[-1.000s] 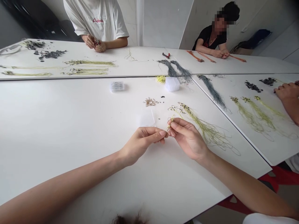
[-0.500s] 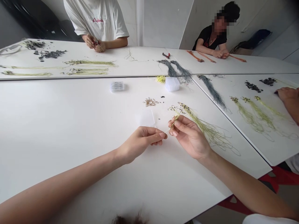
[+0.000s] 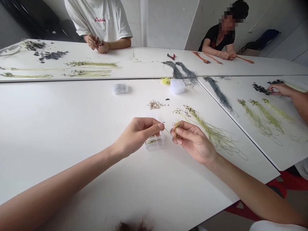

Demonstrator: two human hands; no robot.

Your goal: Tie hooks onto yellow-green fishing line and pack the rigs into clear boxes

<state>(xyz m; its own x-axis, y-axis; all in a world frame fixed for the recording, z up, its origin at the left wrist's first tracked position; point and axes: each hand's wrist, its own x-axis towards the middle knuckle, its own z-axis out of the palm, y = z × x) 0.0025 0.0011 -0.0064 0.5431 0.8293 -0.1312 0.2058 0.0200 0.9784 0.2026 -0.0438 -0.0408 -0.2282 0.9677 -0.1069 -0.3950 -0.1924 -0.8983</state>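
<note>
My left hand (image 3: 138, 133) is closed in a pinch on the end of a thin yellow-green line (image 3: 167, 130) that runs across to my right hand (image 3: 192, 141). My right hand is closed too, pinching a small coil of that line with a hook (image 3: 176, 125). Under my left fingertips lies a small clear plastic box (image 3: 155, 141). A bundle of yellow-green lines with dark beads (image 3: 207, 128) lies just right of my right hand. A little pile of gold hooks (image 3: 154, 104) sits farther up the white table (image 3: 60, 128).
Two more clear boxes (image 3: 120, 88) (image 3: 177, 86) stand farther back. Grey line bundles (image 3: 183, 72) and other yellow-green bundles (image 3: 91, 65) lie on adjoining tables. A person in a white shirt (image 3: 98, 19), a person in black (image 3: 216, 38) and another person's hand (image 3: 280, 89) work nearby.
My left hand has lifted up and left, drawing the line taut from my right hand. The clear box now shows beneath it. The hand at far right moved toward the dark pieces.
</note>
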